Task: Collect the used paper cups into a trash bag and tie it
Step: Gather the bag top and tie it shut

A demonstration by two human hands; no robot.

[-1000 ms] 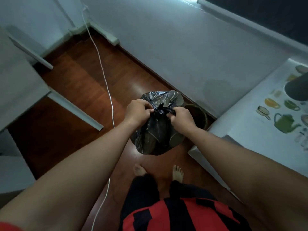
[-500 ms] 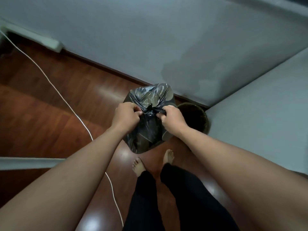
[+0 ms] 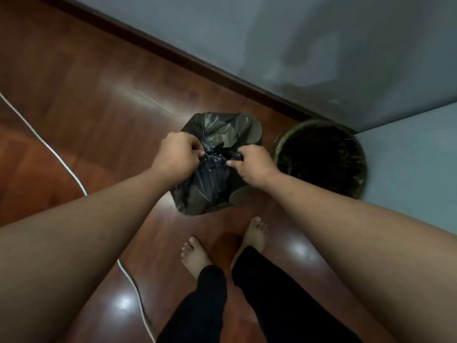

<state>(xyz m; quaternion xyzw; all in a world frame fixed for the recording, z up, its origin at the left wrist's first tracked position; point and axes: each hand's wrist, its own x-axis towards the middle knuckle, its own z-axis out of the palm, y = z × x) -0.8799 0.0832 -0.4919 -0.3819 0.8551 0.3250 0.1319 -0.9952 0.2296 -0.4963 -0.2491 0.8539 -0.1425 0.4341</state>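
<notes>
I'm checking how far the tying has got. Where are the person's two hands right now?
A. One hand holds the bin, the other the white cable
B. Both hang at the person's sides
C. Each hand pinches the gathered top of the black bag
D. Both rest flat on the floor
C: the left hand and the right hand each pinch twisted plastic at the neck of the black bag, beside the bin.
</notes>
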